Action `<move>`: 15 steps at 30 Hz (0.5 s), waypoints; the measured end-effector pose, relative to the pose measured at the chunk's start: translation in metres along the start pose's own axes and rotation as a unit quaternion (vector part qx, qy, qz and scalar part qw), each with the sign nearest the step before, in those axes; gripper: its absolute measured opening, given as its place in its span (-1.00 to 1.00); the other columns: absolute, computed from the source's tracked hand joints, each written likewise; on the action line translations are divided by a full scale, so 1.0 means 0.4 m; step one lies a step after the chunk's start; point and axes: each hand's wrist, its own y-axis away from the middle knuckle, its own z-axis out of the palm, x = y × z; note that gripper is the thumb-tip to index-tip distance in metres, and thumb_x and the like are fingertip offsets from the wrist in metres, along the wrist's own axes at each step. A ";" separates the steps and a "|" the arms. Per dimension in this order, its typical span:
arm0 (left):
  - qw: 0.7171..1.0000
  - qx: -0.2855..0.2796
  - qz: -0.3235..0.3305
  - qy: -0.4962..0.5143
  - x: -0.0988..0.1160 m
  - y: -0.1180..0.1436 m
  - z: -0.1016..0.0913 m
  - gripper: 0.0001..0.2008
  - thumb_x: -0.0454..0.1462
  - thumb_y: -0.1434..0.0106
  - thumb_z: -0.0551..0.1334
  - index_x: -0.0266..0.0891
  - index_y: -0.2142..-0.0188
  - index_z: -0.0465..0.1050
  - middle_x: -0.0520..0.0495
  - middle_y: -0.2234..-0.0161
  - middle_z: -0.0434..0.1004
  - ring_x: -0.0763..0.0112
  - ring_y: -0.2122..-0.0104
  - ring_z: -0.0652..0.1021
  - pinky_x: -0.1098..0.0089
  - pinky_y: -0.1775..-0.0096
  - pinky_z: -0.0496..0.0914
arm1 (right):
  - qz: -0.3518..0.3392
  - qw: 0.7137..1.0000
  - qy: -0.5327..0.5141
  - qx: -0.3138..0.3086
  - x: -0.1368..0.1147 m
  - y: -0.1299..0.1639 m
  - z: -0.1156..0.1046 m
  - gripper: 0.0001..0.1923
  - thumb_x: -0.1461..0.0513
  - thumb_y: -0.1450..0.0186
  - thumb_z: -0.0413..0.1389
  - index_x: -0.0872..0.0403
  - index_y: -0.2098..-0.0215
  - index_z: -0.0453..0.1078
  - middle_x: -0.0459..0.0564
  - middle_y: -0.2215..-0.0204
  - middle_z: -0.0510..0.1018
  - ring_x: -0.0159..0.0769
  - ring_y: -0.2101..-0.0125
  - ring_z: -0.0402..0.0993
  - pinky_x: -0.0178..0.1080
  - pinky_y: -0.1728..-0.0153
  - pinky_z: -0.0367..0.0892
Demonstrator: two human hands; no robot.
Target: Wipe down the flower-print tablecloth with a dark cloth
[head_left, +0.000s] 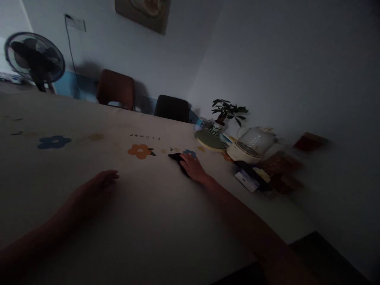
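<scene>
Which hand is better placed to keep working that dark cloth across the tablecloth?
Right, most likely. The right hand already lies on the dark cloth near the flower prints. The left hand rests flat on the bare tablecloth, well apart from the cloth.

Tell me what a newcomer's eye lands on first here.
The right hand, stretched across the flowered tablecloth, lies on a dark cloth mid-table. The left hand rests flat nearer the left. At the far right, against the wall, clutter crowds around a glass kettle and a small potted plant.
</scene>
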 end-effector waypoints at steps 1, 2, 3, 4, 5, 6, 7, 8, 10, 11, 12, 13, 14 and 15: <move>1.000 -0.003 -0.010 0.006 0.001 0.000 0.000 -0.52 0.07 -0.21 0.09 -0.07 -0.02 0.38 -0.09 0.04 0.59 0.23 0.07 0.61 0.37 0.10 0.54 | 0.012 1.000 0.001 0.005 0.010 -0.032 0.000 -0.47 0.04 -0.48 -0.22 -0.04 -0.34 0.15 0.01 -0.36 0.15 -0.07 -0.37 -0.08 0.16 -0.29 -0.08; 1.000 -0.006 -0.022 0.016 0.001 0.001 0.000 -0.53 0.07 -0.20 0.10 -0.07 -0.01 0.39 -0.09 0.03 0.58 0.21 0.06 0.60 0.35 0.09 0.54 | 0.027 1.000 0.001 0.011 0.020 -0.065 -0.001 -0.48 0.05 -0.48 -0.22 -0.03 -0.34 0.16 0.02 -0.36 0.16 -0.05 -0.36 -0.07 0.17 -0.28 -0.07; 0.999 -0.008 -0.031 0.027 0.001 0.001 0.000 -0.53 0.07 -0.19 0.11 -0.06 -0.01 0.39 -0.09 0.03 0.58 0.20 0.05 0.60 0.34 0.08 0.54 | 0.043 0.999 0.001 0.016 0.029 -0.098 -0.003 -0.49 0.06 -0.48 -0.22 -0.03 -0.33 0.16 0.03 -0.35 0.18 -0.04 -0.35 -0.04 0.19 -0.27 -0.05; 0.999 -0.008 -0.036 0.034 0.001 0.001 0.001 -0.53 0.07 -0.19 0.11 -0.07 -0.01 0.39 -0.09 0.03 0.58 0.19 0.04 0.59 0.33 0.07 0.54 | 0.061 0.998 0.000 0.022 0.038 -0.130 -0.004 -0.49 0.07 -0.48 -0.22 -0.02 -0.33 0.17 0.04 -0.34 0.19 -0.03 -0.34 -0.01 0.21 -0.26 -0.03; 0.998 -0.008 -0.037 0.041 0.000 0.002 0.002 -0.53 0.06 -0.19 0.11 -0.07 -0.01 0.40 -0.09 0.03 0.58 0.19 0.03 0.59 0.32 0.06 0.53 | 0.079 0.996 -0.001 0.029 0.046 -0.162 -0.006 -0.50 0.08 -0.49 -0.23 -0.01 -0.32 0.18 0.07 -0.33 0.21 -0.02 -0.33 0.02 0.21 -0.25 -0.01; 0.998 -0.010 -0.038 0.044 -0.002 0.002 0.002 -0.52 0.07 -0.19 0.11 -0.07 -0.01 0.40 -0.08 0.03 0.58 0.19 0.03 0.58 0.31 0.05 0.53 | 0.098 0.995 -0.003 0.036 0.054 -0.192 -0.007 -0.50 0.08 -0.49 -0.25 0.00 -0.30 0.20 0.10 -0.31 0.23 -0.01 -0.31 0.05 0.22 -0.24 0.02; 0.998 -0.012 -0.038 0.043 -0.003 0.002 0.003 -0.52 0.07 -0.19 0.11 -0.06 -0.02 0.39 -0.07 0.03 0.58 0.19 0.02 0.58 0.30 0.04 0.53 | 0.115 0.992 -0.004 0.044 0.061 -0.222 -0.008 -0.51 0.08 -0.49 -0.25 0.01 -0.28 0.22 0.13 -0.30 0.24 0.00 -0.29 0.08 0.21 -0.22 0.05; 0.998 -0.014 -0.038 0.038 -0.006 0.003 0.003 -0.52 0.07 -0.20 0.11 -0.05 -0.03 0.39 -0.06 0.03 0.57 0.20 0.02 0.58 0.30 0.03 0.52 | 0.132 0.990 -0.006 0.050 0.067 -0.250 -0.008 -0.52 0.07 -0.49 -0.22 0.03 -0.26 0.24 0.15 -0.28 0.27 0.00 -0.27 0.11 0.21 -0.21 0.07; 0.999 -0.013 -0.040 0.023 -0.010 0.003 0.003 -0.54 0.07 -0.22 0.11 -0.03 -0.04 0.38 -0.04 0.01 0.57 0.21 0.02 0.58 0.32 0.03 0.52 | 0.159 0.985 -0.009 0.060 0.079 -0.300 -0.007 -0.53 0.03 -0.47 -0.09 0.07 -0.22 0.28 0.16 -0.23 0.31 0.01 -0.24 0.17 0.21 -0.20 0.10; 0.999 -0.013 -0.040 0.018 -0.012 0.003 0.003 -0.54 0.06 -0.23 0.11 -0.02 -0.05 0.37 -0.04 0.01 0.57 0.22 0.02 0.58 0.34 0.04 0.52 | 0.170 0.983 -0.009 0.064 0.083 -0.321 -0.006 -0.53 0.01 -0.44 -0.03 0.08 -0.20 0.29 0.15 -0.21 0.32 0.01 -0.23 0.19 0.22 -0.19 0.11; 0.999 -0.016 -0.040 0.015 -0.014 0.004 0.003 -0.54 0.06 -0.23 0.12 -0.02 -0.05 0.37 -0.03 0.01 0.57 0.24 0.03 0.58 0.37 0.06 0.52 | 0.178 0.982 -0.010 0.067 0.088 -0.341 -0.004 -0.52 0.00 -0.42 0.03 0.08 -0.19 0.30 0.14 -0.20 0.33 0.01 -0.22 0.21 0.22 -0.19 0.11; 0.999 -0.017 -0.040 0.013 -0.015 0.004 0.004 -0.54 0.06 -0.23 0.11 -0.02 -0.05 0.38 -0.03 0.02 0.57 0.24 0.04 0.59 0.38 0.07 0.52 | 0.184 0.980 -0.011 0.069 0.091 -0.359 -0.004 -0.51 0.00 -0.40 0.05 0.08 -0.19 0.30 0.13 -0.20 0.33 0.01 -0.21 0.21 0.23 -0.19 0.11; 0.999 -0.015 -0.039 0.009 -0.015 0.005 0.004 -0.54 0.07 -0.24 0.11 -0.03 -0.05 0.38 -0.03 0.02 0.58 0.25 0.05 0.59 0.39 0.08 0.53 | 0.188 0.980 -0.012 0.070 0.095 -0.374 -0.003 -0.51 0.00 -0.40 0.06 0.08 -0.19 0.30 0.13 -0.21 0.32 0.01 -0.22 0.20 0.23 -0.19 0.11; 0.999 -0.011 -0.037 0.003 -0.015 0.005 0.005 -0.54 0.08 -0.25 0.09 -0.03 -0.04 0.39 -0.03 0.03 0.58 0.26 0.07 0.60 0.39 0.09 0.53 | 0.189 0.979 -0.013 0.070 0.098 -0.387 -0.003 -0.51 0.00 -0.41 0.05 0.07 -0.19 0.30 0.13 -0.21 0.31 0.02 -0.22 0.19 0.24 -0.20 0.10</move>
